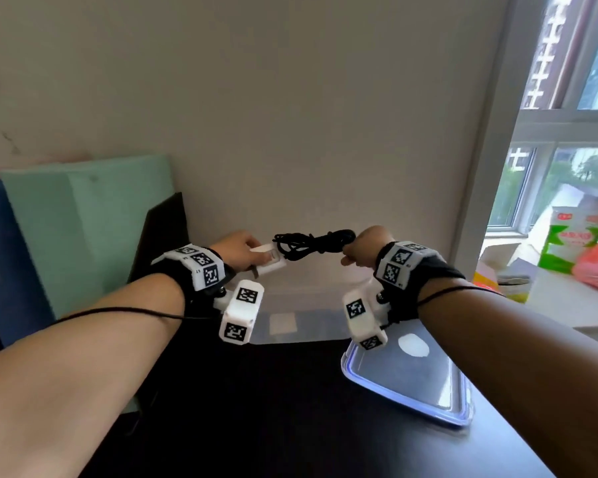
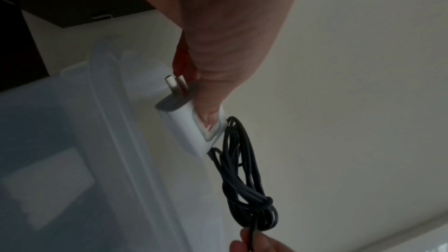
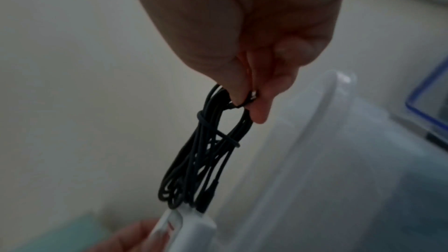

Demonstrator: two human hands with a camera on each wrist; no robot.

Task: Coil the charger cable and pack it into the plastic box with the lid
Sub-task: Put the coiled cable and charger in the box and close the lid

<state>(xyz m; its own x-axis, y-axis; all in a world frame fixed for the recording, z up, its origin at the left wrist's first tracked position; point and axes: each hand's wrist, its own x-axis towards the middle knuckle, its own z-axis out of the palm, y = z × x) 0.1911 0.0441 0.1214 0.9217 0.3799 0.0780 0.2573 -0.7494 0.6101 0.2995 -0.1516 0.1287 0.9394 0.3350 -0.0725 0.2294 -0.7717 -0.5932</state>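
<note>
A black charger cable (image 1: 313,243) is wound into a tight bundle with a turn wrapped round its middle, and hangs in the air between my hands. My left hand (image 1: 240,251) pinches the white charger plug (image 1: 270,260) (image 2: 188,122) at the bundle's left end. My right hand (image 1: 361,248) (image 3: 252,101) pinches the far loop and the cable's metal tip. The clear plastic box (image 1: 290,305) (image 2: 72,141) (image 3: 339,160) stands open on the dark table below the hands. Its blue-rimmed lid (image 1: 411,377) lies flat to the right.
The dark table (image 1: 256,408) meets a plain wall behind the box. Green and blue boards (image 1: 66,236) and a dark panel lean at the left. At the right, a windowsill (image 1: 549,291) holds a green carton, a red bag and small boxes.
</note>
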